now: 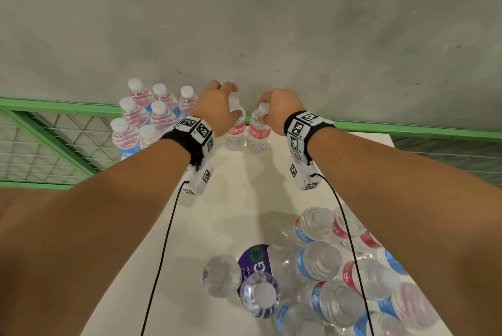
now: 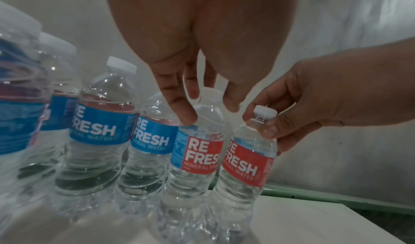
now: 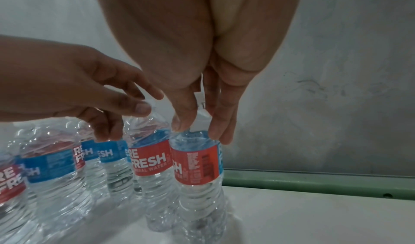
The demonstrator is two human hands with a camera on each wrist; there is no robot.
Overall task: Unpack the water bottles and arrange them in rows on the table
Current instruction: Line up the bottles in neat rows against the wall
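Observation:
Two red-labelled water bottles stand side by side at the far edge of the white table [image 1: 239, 199]. My right hand [image 1: 267, 113] pinches the right bottle [image 1: 258, 134] at its neck and cap; the right wrist view shows the fingers [image 3: 215, 130] on its shoulder. My left hand [image 1: 225, 99] hovers over the left bottle [image 1: 235, 134] with fingers spread loosely around the cap and the thumb [image 2: 183, 113] at its shoulder. Both bottles [image 2: 197, 157] [image 2: 244, 168] stand upright. Several bottles [image 1: 146, 115] stand in rows to the left.
Several more bottles [image 1: 339, 267] sit in torn clear wrap with a purple label [image 1: 255, 259] at the near right of the table. A green rail with wire mesh [image 1: 54, 107] runs behind the table below a grey wall [image 1: 271, 23].

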